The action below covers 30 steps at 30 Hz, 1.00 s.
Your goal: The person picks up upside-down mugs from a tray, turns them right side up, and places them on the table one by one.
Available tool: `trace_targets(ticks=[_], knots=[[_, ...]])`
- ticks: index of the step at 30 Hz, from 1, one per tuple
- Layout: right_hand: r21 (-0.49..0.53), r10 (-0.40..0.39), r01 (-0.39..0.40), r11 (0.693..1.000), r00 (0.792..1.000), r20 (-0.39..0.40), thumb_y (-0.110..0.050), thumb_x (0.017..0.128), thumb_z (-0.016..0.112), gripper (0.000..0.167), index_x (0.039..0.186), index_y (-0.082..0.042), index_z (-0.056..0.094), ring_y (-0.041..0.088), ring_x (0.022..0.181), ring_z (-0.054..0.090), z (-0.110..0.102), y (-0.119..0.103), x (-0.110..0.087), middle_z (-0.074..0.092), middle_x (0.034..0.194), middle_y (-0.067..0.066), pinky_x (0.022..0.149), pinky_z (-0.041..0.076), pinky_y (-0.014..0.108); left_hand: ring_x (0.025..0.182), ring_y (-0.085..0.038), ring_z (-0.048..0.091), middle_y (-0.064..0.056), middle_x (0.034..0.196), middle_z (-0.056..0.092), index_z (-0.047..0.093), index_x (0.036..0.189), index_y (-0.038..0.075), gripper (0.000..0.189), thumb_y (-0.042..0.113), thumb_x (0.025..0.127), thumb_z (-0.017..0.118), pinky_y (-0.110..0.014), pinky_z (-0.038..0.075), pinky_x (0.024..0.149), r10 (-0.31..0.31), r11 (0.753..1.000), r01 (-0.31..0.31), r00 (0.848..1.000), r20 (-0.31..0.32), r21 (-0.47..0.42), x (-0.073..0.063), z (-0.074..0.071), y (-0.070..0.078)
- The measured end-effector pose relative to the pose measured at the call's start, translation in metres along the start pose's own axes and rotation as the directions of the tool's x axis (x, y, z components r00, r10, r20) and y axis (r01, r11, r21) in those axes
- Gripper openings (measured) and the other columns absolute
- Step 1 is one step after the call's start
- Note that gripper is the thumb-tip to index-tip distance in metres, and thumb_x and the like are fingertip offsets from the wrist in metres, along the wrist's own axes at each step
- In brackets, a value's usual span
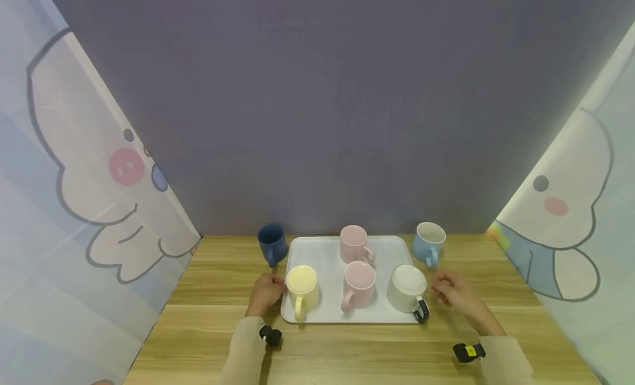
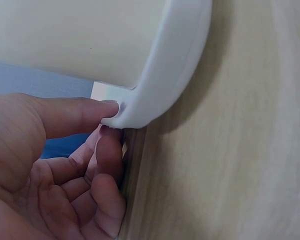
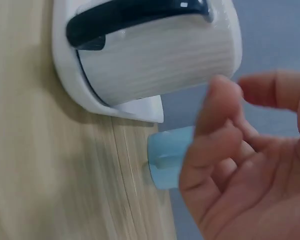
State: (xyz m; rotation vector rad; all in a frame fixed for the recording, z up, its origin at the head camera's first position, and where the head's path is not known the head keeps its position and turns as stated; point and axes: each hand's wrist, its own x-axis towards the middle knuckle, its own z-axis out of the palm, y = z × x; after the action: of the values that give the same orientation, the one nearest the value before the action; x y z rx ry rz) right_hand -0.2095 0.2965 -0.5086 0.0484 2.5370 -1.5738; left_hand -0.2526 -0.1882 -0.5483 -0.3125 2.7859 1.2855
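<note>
The white tray [image 1: 329, 297] lies between your hands, just right of your left hand [image 1: 266, 291], which pinches its left rim, thumb on top and fingers curled beneath. Your right hand [image 1: 456, 291] is loosely curled around nothing, just off the tray's right edge. On the tray, the upside-down yellow mug [image 1: 303, 291] sits tight beside your left fingers, leaving little room there. The white mug [image 1: 403, 294], also upside down, crowds the edge nearest your right hand, its black handle [image 1: 421, 310] jutting over the near corner. Two pink mugs [image 1: 361, 288] [image 1: 351, 247] stand one behind the other, midway between your hands. Beyond your left hand, the navy mug [image 1: 273, 244] stands close outside the tray; the light-blue mug [image 1: 426, 250] does likewise beyond your right. You have bare counter [image 1: 367, 352] outward of both hands and nearer you between your forearms. Past both hands, the grey wall [image 1: 327, 109] bounds the far side.
</note>
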Motion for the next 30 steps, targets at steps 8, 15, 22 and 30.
trace_targets(ticks=[8,15,22,30], knots=[[-0.007,-0.104,0.108,0.994,0.966,0.236,-0.018,0.107,0.052,0.029,0.114,0.01,0.056,0.01,0.07,0.06,0.002,0.009,-0.025,0.061,0.089,0.006,0.055,0.046,0.022,0.081,-0.023,0.064,-0.011,0.09,0.071,0.073,0.092,0.002,0.012,0.011,0.085,0.072,-0.032,0.048,0.065,0.006,1.0,-0.006,1.0,0.005,-0.001,-0.002,-0.003,0.002],[0.033,-0.133,0.129,0.991,0.954,0.269,-0.026,0.109,0.051,0.037,0.118,0.008,0.062,0.004,0.065,0.056,0.016,0.016,-0.027,0.063,0.082,-0.002,0.053,0.044,0.02,0.083,-0.023,0.064,-0.011,0.092,0.071,0.073,0.093,0.002,0.013,0.012,0.086,0.071,-0.032,0.048,0.068,0.002,1.0,-0.002,1.0,0.009,0.0,-0.003,-0.003,0.003],[0.145,-0.129,0.093,0.985,0.958,0.258,-0.026,0.11,0.048,0.041,0.113,0.012,0.062,0.001,0.063,0.054,0.026,0.01,-0.029,0.067,0.087,-0.007,0.053,0.042,0.018,0.084,-0.023,0.064,-0.011,0.093,0.071,0.073,0.093,0.003,0.013,0.013,0.085,0.071,-0.032,0.049,0.068,-0.007,1.0,0.007,1.0,0.006,-0.008,-0.003,-0.002,0.002],[0.167,-0.118,0.084,0.982,0.972,0.205,-0.026,0.11,0.046,0.043,0.108,0.014,0.06,0.001,0.056,0.042,0.034,0.003,-0.025,0.055,0.075,-0.006,0.05,0.04,0.02,0.084,-0.024,0.064,-0.013,0.093,0.071,0.072,0.095,0.001,0.014,0.012,0.086,0.07,-0.033,0.049,0.068,-0.003,1.0,0.003,1.0,0.014,-0.01,-0.005,-0.003,0.003]])
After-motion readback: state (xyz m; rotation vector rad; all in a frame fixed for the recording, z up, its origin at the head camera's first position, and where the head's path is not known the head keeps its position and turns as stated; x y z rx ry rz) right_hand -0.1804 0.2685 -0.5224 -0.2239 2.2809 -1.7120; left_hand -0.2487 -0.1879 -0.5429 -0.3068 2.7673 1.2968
